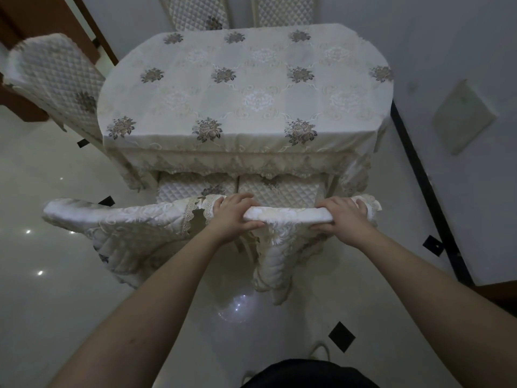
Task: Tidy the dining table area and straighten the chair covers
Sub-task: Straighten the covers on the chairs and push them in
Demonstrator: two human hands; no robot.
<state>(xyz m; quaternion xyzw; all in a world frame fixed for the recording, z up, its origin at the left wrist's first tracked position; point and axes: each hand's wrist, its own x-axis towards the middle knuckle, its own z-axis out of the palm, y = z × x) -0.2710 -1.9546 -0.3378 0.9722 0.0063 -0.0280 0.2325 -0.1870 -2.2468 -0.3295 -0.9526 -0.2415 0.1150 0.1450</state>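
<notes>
- Fingers of both hands curl over the padded top rail of the nearer chair: the left hand (234, 217) grips the chair cover (282, 219) at its left end, thumb underneath, and the right hand (344, 218) grips the right end the same way.
- Head view, what is hard to see: the chair's frame and legs are hidden under the quilted cream fabric, which hangs in loose folds toward 6 o'clock. A second covered chair back (117, 222) sits just beside it at 9 o'clock, its left end blurred. Two quilted seats (279, 189) show only partly under the lace hem of the tablecloth (243, 88).
- At 12 o'clock two more chair backs (282, 9) are cut off by the top edge; another covered chair (56, 77) stands tilted at 10 o'clock, smeared by the lens.
- Surface and room — the table (376, 152) is draped in a pale cloth with dark floral motifs; the glossy white floor (42, 177) has small black diamond insets and a dark border strip at 3 o'clock.
- A flat pale cushion (461, 116) lies on the floor at 2 o'clock, well apart from the table.
</notes>
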